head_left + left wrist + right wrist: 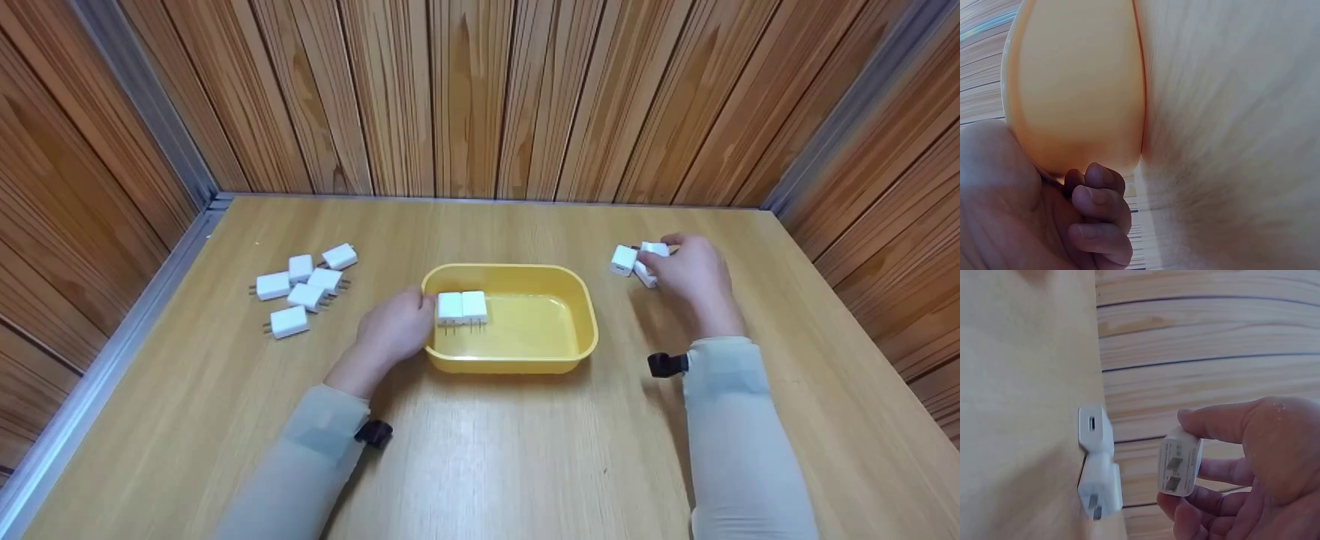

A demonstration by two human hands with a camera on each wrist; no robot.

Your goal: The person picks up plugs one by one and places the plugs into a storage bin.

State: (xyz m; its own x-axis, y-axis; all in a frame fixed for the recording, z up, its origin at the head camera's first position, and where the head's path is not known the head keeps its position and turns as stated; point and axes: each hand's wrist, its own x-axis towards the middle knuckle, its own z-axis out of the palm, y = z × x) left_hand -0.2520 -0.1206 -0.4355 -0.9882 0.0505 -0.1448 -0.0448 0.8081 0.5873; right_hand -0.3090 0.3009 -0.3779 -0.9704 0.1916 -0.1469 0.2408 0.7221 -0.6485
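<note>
My left hand (397, 326) grips the left end of a yellow plastic tub (517, 365), thumb at the rim and fingers curled below it in the left wrist view. Inside the tub, against its left side, two white USB charger plugs (462, 307) stand side by side with their prongs toward me. At the right, my right hand (694, 281) pinches another white charger plug (1179, 464) between thumb and fingers, its printed, pronged face showing in the right wrist view. Just left of that hand, two more charger plugs (1094, 430) lie close together on the table.
Several white charger plugs (289, 323) lie scattered on the wooden table (480, 457) left of the tub. Wood-panelled walls (465, 97) close off the back and both sides. A black wrist device (373, 433) is on each sleeve.
</note>
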